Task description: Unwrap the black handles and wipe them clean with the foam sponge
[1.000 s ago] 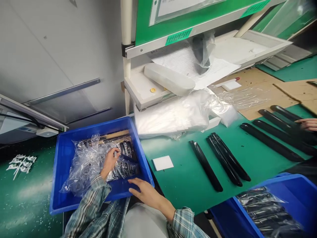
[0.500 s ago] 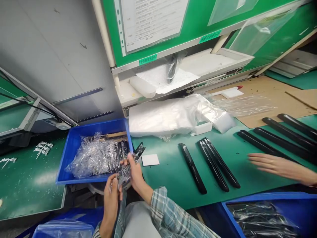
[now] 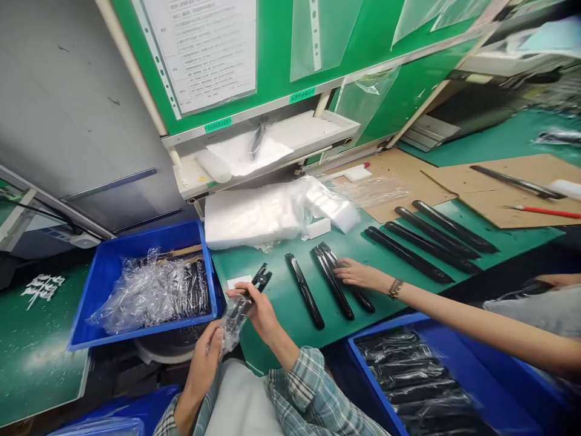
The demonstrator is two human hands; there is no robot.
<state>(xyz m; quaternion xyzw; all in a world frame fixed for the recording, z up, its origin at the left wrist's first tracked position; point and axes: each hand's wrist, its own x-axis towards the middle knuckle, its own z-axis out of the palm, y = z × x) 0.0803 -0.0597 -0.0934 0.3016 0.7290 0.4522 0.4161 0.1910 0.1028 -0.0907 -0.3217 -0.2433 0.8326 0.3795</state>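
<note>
Both my hands are up at the mat's near edge. My right hand (image 3: 256, 309) grips a black glossy bar (image 3: 259, 280) partly sleeved in a transparent plastic bag (image 3: 233, 321), and my left hand (image 3: 203, 366) holds the bag's lower end. Much of the bar is hidden by my fingers and the bag. To the right, several bare black bars (image 3: 304, 290) lie on the green mat (image 3: 276, 333). A co-worker's hand (image 3: 356, 274) with a bracelet rests on one of them.
A blue crate (image 3: 136, 239) of bagged bars stands at left, and another blue crate (image 3: 385, 321) of bagged bars sits at lower right. A white plastic pile (image 3: 249, 215) lies behind the mat, with cardboard (image 3: 499, 194) and a red pen (image 3: 540, 211) at right.
My hands have lifted the bagged bar away from the left crate and now hold it over the mat's edge. The co-worker's hand has moved left onto the bars. The view has swung.
</note>
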